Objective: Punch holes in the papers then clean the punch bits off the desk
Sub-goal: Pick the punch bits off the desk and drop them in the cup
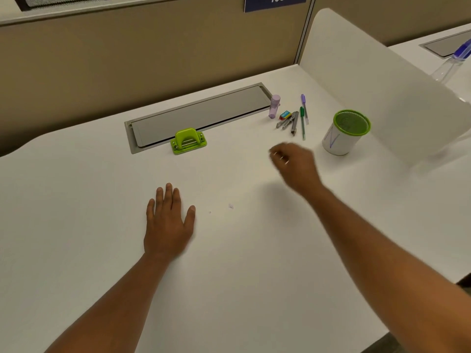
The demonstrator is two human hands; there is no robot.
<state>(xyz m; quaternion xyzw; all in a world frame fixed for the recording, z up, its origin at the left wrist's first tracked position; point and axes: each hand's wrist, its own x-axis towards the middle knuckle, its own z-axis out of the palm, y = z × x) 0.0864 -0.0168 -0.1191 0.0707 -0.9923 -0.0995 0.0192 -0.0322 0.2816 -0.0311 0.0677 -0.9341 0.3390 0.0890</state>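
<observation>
Head view shows a few pale punch bits (231,206) lying on the white worktop (254,276), between the two arms and just to the right of the left hand (167,222). That hand rests flat, palm down, fingers (168,193) straight and close together, holding nothing. The right hand (293,161) hovers further back, blurred, its fingers (277,155) curled inward; whether they pinch some bits cannot be told. The green hole punch (188,141) sits well behind, at the edge of a grey cable tray lid (201,113). No papers are visible, so the punching looks done and the clearing is likely in hand.

To do it well, the bits should be swept together with a flat palm toward the worktop's edge or pinched up in one gathered pile, not scattered.

To the right stands a white cup with a green rim (346,132); its contents cannot be made out. Pens and clips (293,121) lie loose beside it.
</observation>
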